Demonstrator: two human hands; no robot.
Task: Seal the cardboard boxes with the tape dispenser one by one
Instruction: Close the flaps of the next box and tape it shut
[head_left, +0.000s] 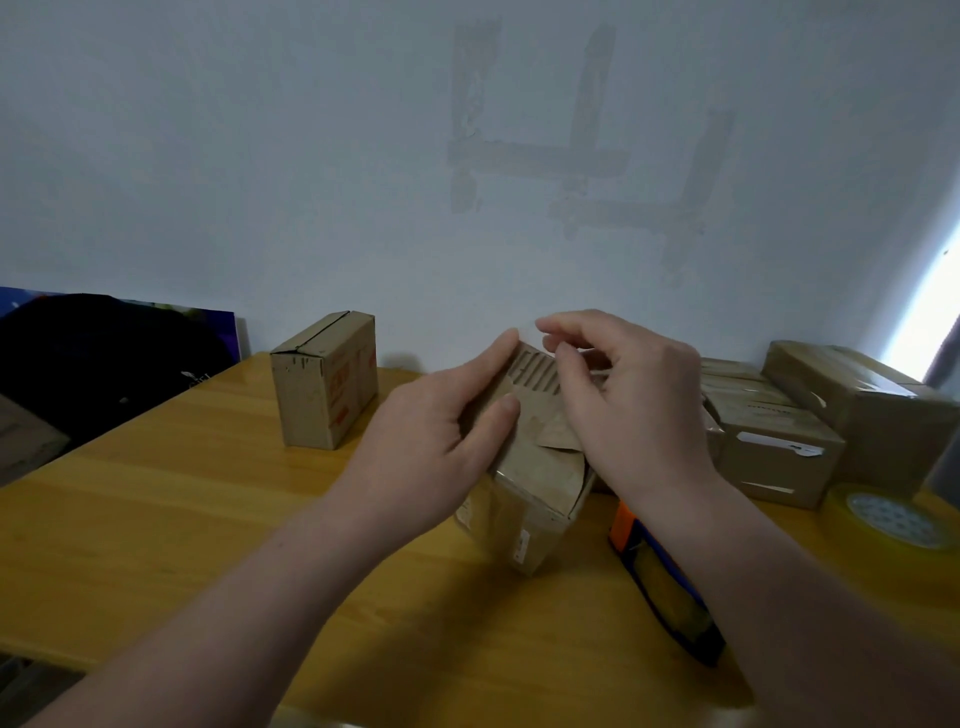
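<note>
The left hand (441, 436) grips the box (530, 467) in the middle of the frame. Its fingers lie along the left side and reach the far top edge, and the thumb presses on the top flap. The right hand (623, 405) is over the right part of the box top with its fingers curled. Its thumb and forefinger are pinched together at the far edge. Whether they hold a flap or a piece of tape, I cannot tell.

The box stands tilted on the table (208, 519), with a corner toward the camera. Its top flaps are folded down and overlap, so the inside is hidden. One strip of the top is torn and shows the ribbed layer.

The dispenser (665, 587), orange and blue with yellowish tape in it, lies on the table in the lower right, just beside the box and partly under the right forearm. No hand touches it.

A second box (324, 379) stands upright left of centre, near the wall (311, 156). Its top flaps meet, with a dark gap between them.

At the right edge several sealed boxes (779, 447) are stacked close together, with shiny tape on them. A tape roll (883, 514) lies flat in front of them. A dark cloth (104, 353) is at the far left.
</note>
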